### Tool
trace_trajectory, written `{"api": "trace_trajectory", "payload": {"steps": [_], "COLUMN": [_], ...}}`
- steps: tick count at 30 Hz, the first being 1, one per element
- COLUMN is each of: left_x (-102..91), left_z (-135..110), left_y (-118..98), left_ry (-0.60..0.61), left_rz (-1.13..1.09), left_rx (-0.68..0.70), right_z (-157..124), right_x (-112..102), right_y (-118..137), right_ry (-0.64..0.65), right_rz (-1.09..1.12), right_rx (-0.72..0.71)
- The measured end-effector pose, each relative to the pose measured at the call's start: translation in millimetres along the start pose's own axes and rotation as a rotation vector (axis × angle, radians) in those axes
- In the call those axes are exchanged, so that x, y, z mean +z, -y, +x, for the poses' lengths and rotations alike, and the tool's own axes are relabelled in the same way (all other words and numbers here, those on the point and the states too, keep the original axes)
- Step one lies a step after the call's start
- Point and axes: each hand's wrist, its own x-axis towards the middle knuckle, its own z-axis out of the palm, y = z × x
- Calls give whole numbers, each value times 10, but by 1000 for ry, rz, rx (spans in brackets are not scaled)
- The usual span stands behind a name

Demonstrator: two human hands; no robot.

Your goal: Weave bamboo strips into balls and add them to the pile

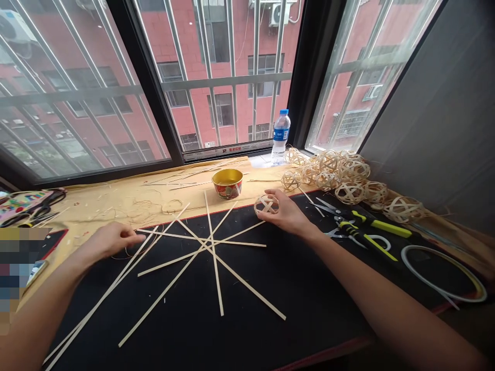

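Observation:
My right hand grips a small woven bamboo ball between thumb and fingers, at the far edge of the black mat. My left hand is closed near the mat's left side, its fingers curled in; whether it pinches anything is hard to make out. Thin brownish strands lie right by those fingers. Between my hands, several flat bamboo strips cross one another in a star shape on the mat. Two longer strips run diagonally beneath and in front of my left hand.
A red-and-gold bowl and a water bottle stand beyond the mat by the window. Finished woven balls are piled at the back right. Pliers, scissors and a coiled white strip lie on the right. Black-handled scissors lie far left.

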Motion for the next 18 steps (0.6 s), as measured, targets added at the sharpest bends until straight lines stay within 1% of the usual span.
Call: {"api": "trace_trajectory", "payload": {"steps": [3,5,7,9,11,13,15,16,18], "left_x": [-122,-154,-126,-58,-7,-38,-193,-312,-593], "left_z": [172,333,479,574,611,616,617,619,609], "left_y": [-24,-53,-75,-82,-79,-92,-148,-197,-326], "left_ry": [-124,-177,-182,-158,-146,-175,-251,-303,-446], "left_rz": [71,89,93,81,44,-22,-107,-150,-240], "left_rx": [-12,-26,-63,-117,-155,-162,-143,-130,-68], "right_z": [3,4,11,22,34,42,43,41,34], "right_x": [-2,-12,-23,-32,-34,-31,-27,-26,-31], "right_y": [-19,-25,-31,-34,-31,-20,-6,0,8], "right_ry": [-26,-51,-85,-117,-141,-156,-172,-179,-196], "right_rz": [-22,-37,-56,-79,-99,-114,-122,-123,-119], "right_rx": [-9,-20,-37,-58,-79,-100,-116,-121,-128]}}
